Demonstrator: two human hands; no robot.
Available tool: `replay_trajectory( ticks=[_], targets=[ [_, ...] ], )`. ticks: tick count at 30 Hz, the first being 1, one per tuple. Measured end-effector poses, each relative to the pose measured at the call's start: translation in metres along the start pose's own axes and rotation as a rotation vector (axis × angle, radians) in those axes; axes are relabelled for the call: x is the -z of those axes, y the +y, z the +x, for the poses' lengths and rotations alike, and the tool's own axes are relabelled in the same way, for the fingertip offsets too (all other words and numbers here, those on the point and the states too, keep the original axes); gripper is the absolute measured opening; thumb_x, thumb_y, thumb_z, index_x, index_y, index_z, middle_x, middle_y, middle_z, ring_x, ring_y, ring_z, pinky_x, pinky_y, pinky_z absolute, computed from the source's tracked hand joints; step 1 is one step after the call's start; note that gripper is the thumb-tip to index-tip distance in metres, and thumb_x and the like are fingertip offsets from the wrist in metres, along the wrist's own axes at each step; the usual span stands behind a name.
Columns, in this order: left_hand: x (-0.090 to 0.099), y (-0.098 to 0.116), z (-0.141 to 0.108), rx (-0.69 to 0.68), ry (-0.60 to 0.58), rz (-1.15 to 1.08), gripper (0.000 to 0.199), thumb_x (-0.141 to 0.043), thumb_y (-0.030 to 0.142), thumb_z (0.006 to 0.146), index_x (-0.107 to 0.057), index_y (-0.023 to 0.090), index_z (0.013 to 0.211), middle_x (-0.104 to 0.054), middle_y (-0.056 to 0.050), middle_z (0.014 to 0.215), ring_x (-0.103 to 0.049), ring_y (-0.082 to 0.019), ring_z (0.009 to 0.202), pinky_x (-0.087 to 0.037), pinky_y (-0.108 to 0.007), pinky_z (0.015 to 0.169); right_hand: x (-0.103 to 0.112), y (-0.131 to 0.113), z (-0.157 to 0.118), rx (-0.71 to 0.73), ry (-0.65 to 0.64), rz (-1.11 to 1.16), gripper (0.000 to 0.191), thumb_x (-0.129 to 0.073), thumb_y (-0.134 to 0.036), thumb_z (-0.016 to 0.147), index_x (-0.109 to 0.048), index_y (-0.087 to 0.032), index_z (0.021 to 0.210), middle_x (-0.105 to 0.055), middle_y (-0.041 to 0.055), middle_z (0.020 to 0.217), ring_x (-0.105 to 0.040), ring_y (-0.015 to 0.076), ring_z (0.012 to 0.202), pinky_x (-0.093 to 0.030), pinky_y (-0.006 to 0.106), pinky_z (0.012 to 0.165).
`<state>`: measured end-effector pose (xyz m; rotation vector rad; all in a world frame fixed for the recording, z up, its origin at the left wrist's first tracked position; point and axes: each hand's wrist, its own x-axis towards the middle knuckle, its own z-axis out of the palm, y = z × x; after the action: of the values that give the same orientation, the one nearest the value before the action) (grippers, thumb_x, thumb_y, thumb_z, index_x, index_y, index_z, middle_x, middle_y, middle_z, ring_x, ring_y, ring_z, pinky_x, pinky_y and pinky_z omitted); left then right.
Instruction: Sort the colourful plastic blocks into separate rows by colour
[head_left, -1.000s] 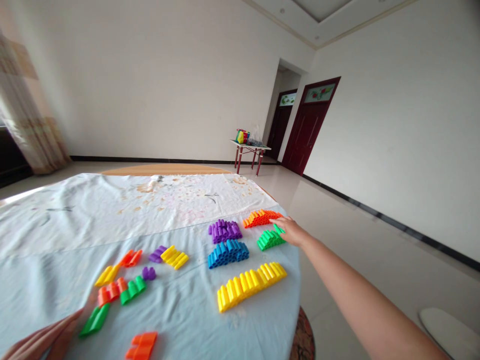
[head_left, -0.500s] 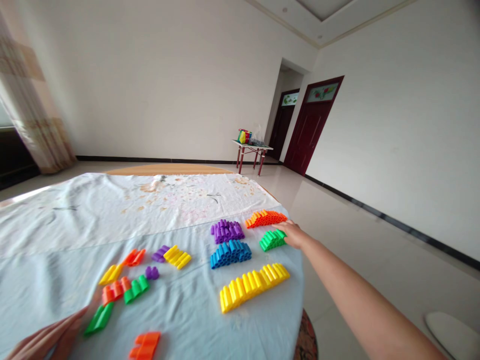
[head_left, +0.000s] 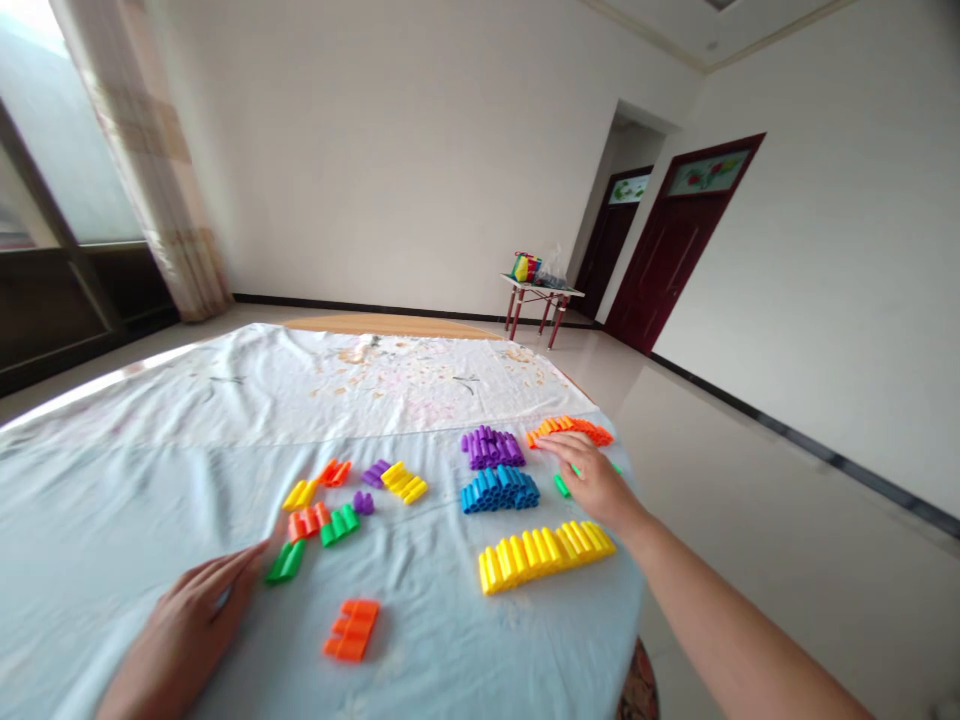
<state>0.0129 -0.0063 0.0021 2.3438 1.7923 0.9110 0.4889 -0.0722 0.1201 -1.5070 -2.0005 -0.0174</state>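
Observation:
My left hand (head_left: 191,620) lies flat on the light blue cloth with its fingers stretched out. Its fingertips are close to a pair of green plastic tubes (head_left: 285,562). My right hand (head_left: 589,475) reaches over the green tube pile (head_left: 562,486) and mostly covers it. Its outstretched fingers are at the left front of the orange tube pile (head_left: 574,429); whether they touch it I cannot tell. Left of that hand are the purple tube pile (head_left: 491,448) and blue tube pile (head_left: 500,491). The long yellow tube pile (head_left: 546,556) lies nearer me.
Small groups of joined tubes lie at centre-left: yellow (head_left: 405,483), green (head_left: 340,525) and orange (head_left: 308,522). An orange group (head_left: 352,631) is near the front. The tablecloth (head_left: 420,560) covers a round table. A small side table (head_left: 541,286) with bags stands by the far wall.
My right hand has moved left from the right end of the orange and green piles to over the green pile. The view has turned left, bringing more of my left hand in.

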Motion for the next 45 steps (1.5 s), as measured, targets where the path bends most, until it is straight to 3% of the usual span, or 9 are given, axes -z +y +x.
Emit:
replay_trajectory(
  ticks=[3,7,10,13,16,19,29,39,45],
  targets=[
    [0.005,0.003,-0.005,0.018,-0.063,-0.021,0.041,-0.038,0.052,0.083,-0.064,0.031,0.107,-0.07,0.003,0.105,-0.062,-0.021,0.1,-0.049,-0.038,0.091,-0.031,-0.059,-0.002,0.072,0.03,0.216,0.044,-0.038,-0.011,0.087,-0.055,-0.027,0.124,-0.064,0.0055,0.11,-0.053,0.0193,0.107,-0.044,0.039,0.095],
    [0.01,0.013,-0.006,0.028,-0.067,0.0,0.044,-0.037,0.049,0.084,-0.065,0.025,0.108,-0.069,-0.002,0.106,-0.061,-0.022,0.101,-0.048,-0.035,0.092,-0.089,-0.122,-0.014,0.044,-0.078,0.428,0.042,-0.043,-0.012,0.087,-0.053,-0.026,0.125,-0.067,0.0037,0.097,-0.057,0.0182,0.095,-0.047,0.036,0.088],
    [0.012,0.016,-0.006,0.032,-0.076,-0.003,0.045,-0.036,0.049,0.085,-0.065,0.024,0.107,-0.069,-0.003,0.106,-0.061,-0.022,0.101,-0.047,-0.034,0.093,-0.126,-0.151,-0.025,-0.017,-0.171,0.496,0.038,-0.053,-0.016,0.084,-0.058,-0.024,0.12,-0.068,0.0035,0.096,-0.056,0.0197,0.095,-0.047,0.037,0.088],
    [0.013,0.016,-0.007,0.034,-0.069,-0.024,0.044,-0.035,0.048,0.085,-0.065,0.026,0.107,-0.069,-0.001,0.107,-0.061,-0.021,0.102,-0.047,-0.033,0.093,-0.147,-0.169,-0.035,-0.06,-0.234,0.498,0.043,-0.063,-0.026,0.079,-0.057,-0.025,0.122,-0.065,0.0047,0.108,-0.053,0.0225,0.102,-0.043,0.041,0.093],
    [0.013,0.017,-0.008,0.036,-0.055,-0.046,0.043,-0.036,0.048,0.085,-0.064,0.026,0.108,-0.07,-0.001,0.106,-0.061,-0.02,0.101,-0.047,-0.033,0.092,-0.154,-0.176,-0.043,-0.033,-0.279,0.465,0.054,-0.071,-0.032,0.072,-0.054,-0.028,0.124,-0.06,0.0041,0.117,-0.05,0.0241,0.107,-0.039,0.042,0.097],
    [0.013,0.016,-0.007,0.043,-0.042,-0.059,0.043,-0.036,0.05,0.084,-0.066,0.026,0.106,-0.07,-0.001,0.105,-0.062,-0.021,0.1,-0.048,-0.032,0.091,-0.157,-0.176,-0.047,-0.021,-0.289,0.427,0.056,-0.072,-0.028,0.072,-0.054,-0.031,0.124,-0.06,0.0028,0.114,-0.05,0.0231,0.106,-0.039,0.04,0.096],
    [0.007,0.005,-0.008,0.053,-0.037,-0.08,0.044,-0.038,0.051,0.084,-0.066,0.025,0.105,-0.07,-0.003,0.106,-0.063,-0.022,0.1,-0.049,-0.033,0.091,-0.169,-0.176,-0.052,-0.159,-0.163,0.345,0.065,-0.077,-0.04,0.065,-0.053,-0.031,0.125,-0.057,0.0068,0.109,-0.05,0.0261,0.102,-0.043,0.041,0.092],
    [0.019,0.022,-0.008,0.09,-0.055,-0.132,0.039,-0.037,0.047,0.086,-0.064,0.029,0.108,-0.07,0.001,0.104,-0.062,-0.018,0.1,-0.048,-0.032,0.092,-0.168,-0.178,-0.055,-0.068,-0.152,0.322,0.057,-0.075,-0.028,0.069,-0.053,-0.032,0.122,-0.059,0.005,0.11,-0.051,0.0265,0.1,-0.042,0.042,0.089],
    [0.016,0.018,-0.01,0.06,-0.033,-0.127,0.038,-0.039,0.046,0.085,-0.065,0.028,0.106,-0.07,0.0,0.106,-0.061,-0.02,0.101,-0.049,-0.033,0.091,-0.169,-0.177,-0.055,-0.059,-0.145,0.328,0.057,-0.077,-0.031,0.067,-0.055,-0.032,0.119,-0.06,0.0045,0.11,-0.052,0.027,0.1,-0.043,0.042,0.089]
  ],
)
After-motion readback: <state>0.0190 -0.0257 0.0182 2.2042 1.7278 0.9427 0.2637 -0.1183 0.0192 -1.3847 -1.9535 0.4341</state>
